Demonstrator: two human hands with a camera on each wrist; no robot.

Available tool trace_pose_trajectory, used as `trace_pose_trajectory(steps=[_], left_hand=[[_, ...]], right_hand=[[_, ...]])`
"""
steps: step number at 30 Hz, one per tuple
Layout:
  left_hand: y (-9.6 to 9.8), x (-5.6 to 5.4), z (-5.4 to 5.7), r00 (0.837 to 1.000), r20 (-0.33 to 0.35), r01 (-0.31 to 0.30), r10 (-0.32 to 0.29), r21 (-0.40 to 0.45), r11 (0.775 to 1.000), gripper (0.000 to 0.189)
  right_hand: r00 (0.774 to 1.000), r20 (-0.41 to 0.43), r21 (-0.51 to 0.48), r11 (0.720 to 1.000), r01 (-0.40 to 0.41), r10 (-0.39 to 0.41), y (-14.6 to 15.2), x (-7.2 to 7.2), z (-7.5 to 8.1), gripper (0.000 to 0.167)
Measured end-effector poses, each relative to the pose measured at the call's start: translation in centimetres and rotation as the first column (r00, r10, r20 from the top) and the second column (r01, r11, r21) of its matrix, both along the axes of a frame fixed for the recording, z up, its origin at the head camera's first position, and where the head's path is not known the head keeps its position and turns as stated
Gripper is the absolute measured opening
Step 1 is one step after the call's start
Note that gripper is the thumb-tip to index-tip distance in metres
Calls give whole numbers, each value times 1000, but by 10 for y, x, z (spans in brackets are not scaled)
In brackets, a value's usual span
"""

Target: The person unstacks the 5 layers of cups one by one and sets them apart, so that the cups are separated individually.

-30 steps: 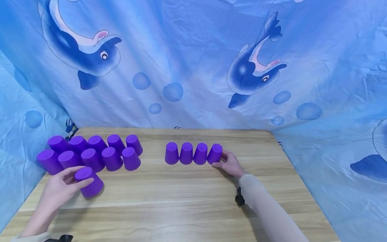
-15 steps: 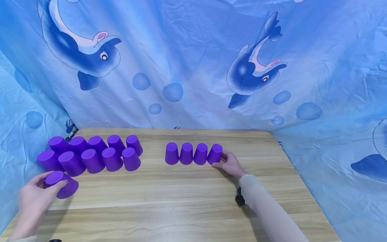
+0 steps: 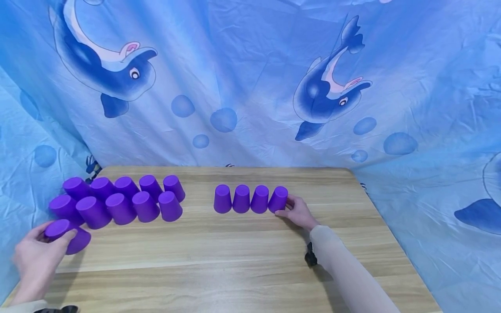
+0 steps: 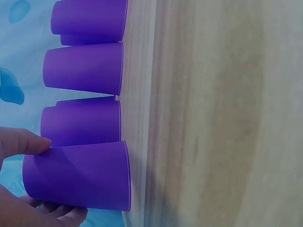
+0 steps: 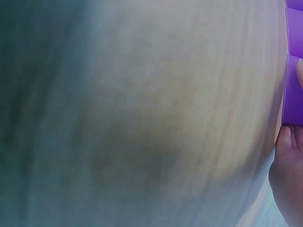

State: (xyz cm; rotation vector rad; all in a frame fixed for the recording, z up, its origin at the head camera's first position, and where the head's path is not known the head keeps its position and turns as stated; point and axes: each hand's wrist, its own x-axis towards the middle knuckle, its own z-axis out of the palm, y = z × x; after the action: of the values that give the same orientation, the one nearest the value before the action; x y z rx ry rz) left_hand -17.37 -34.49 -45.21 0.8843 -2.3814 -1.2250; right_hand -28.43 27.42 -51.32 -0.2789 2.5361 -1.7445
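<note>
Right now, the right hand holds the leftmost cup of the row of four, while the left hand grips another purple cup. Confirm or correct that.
No: the head view shows the right hand holding the rightmost purple cup of the row of four, not the leftmost. The left hand does grip another purple cup.

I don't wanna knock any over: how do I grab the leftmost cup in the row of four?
Probably pinch that leftmost cup near its narrow top, front and back, from the left: it stands upside down, with space there but another cup close on its right.
</note>
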Motion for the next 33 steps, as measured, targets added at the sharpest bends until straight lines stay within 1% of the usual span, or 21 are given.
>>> trace_pose_trajectory(steps=[5, 8, 10, 11, 13, 14, 16, 18, 20, 21, 23, 25, 26, 27, 30, 31, 32, 33], left_hand=[[0, -1, -1, 1000, 0, 2, -2, -34, 999, 79], [4, -1, 1, 1000, -12, -6, 6, -14, 1000, 87], [7, -1, 4, 999, -37, -23, 23, 2, 1000, 89], [9, -1, 5, 998, -62, -31, 31, -2, 1000, 89], [16, 0, 10, 989, -137, -55, 51, -22, 998, 86], [21, 0, 13, 979, -192, -71, 62, -40, 997, 83], [32, 0, 19, 950, -309, -85, 53, -92, 992, 77], [46, 0, 26, 905, -424, -79, 18, -127, 989, 70], [61, 0, 33, 864, -503, -38, -41, -146, 988, 67], [68, -1, 36, 852, -518, -5, -70, -141, 990, 66], [83, -2, 41, 841, -527, 66, -124, -128, 990, 67], [97, -4, 44, 828, -531, 127, -179, -134, 983, 68], [104, -6, 44, 817, -537, 151, -211, -154, 976, 68], [111, -8, 44, 802, -546, 164, -240, -184, 969, 69], [130, -13, 39, 750, -572, 189, -333, -297, 936, 69], [136, -14, 37, 735, -574, 200, -361, -325, 924, 70], [143, -15, 36, 728, -569, 208, -383, -349, 914, 71], [149, -15, 35, 725, -560, 227, -401, -354, 907, 71]], right_hand=[[1000, 19, 30, 999, 17, -18, -1, 1, 4, 55], [1000, 14, 35, 999, 20, -20, -2, 2, 6, 54], [1000, 8, 36, 999, 21, -21, -1, 2, 5, 54], [1000, 6, 38, 999, 23, -23, -1, 2, 5, 54], [1000, 6, 43, 999, 27, -27, -1, 3, 6, 54], [1000, 9, 44, 999, 28, -29, -1, 3, 6, 55], [999, 17, 45, 999, 29, -29, -1, 4, 6, 56], [999, 20, 44, 999, 30, -31, -1, 4, 6, 56], [1000, 16, 32, 999, 23, -23, -1, 4, 5, 56], [1000, 12, 30, 999, 17, -17, -1, 6, 8, 56], [1000, 11, 22, 1000, 4, -5, -4, 10, 16, 55], [1000, 11, 17, 1000, -10, 9, -6, 14, 24, 54], [1000, 13, 20, 1000, -14, 13, -7, 15, 26, 53], [1000, 17, 23, 1000, -13, 12, -7, 15, 26, 53], [1000, 20, 22, 1000, 3, -3, -5, 9, 15, 55], [1000, 18, 22, 1000, 7, -8, -4, 7, 12, 56], [1000, 19, 22, 1000, 12, -13, -3, 5, 8, 56], [1000, 18, 23, 1000, 16, -17, -4, 5, 7, 57]])
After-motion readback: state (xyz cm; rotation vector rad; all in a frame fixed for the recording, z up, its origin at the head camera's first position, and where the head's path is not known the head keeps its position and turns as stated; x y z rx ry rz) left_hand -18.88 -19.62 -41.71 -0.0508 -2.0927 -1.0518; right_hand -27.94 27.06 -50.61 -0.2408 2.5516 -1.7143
